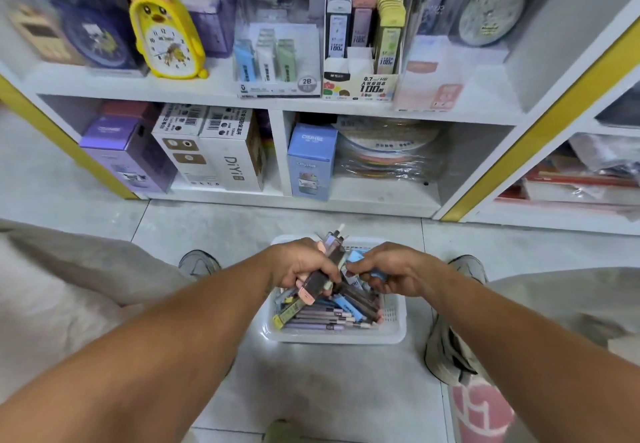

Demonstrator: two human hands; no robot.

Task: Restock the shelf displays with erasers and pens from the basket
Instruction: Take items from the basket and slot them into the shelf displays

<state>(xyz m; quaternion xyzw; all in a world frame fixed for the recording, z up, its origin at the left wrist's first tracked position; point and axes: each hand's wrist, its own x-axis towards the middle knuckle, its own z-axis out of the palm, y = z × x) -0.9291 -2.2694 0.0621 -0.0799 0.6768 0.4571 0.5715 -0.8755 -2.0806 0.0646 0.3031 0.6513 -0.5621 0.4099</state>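
Squatting over a white perforated plastic basket (394,333) on the pale tiled floor, near the white shelf unit (221,94). At left, the left hand (302,262) curled tight round a bundle of slim dark pen cases with pink and pale green ends (323,278), tips poking up past the knuckles. Just right of that, the right hand (393,269) with fingers bent in, pinching at a light blue eraser packet (358,256) beside the bundle; exact grip partly hidden. Below both, more purple and grey pens (318,319) piled loose in the basket. Far up on the shelf, a clear eraser display box (277,61) and, to its right, a cardboard display of lead refill cases (363,47). Likely light and stiff, smooth plastic prone to sliding out of a bundle: best gripped mid-length, squeezed evenly, few at a time.
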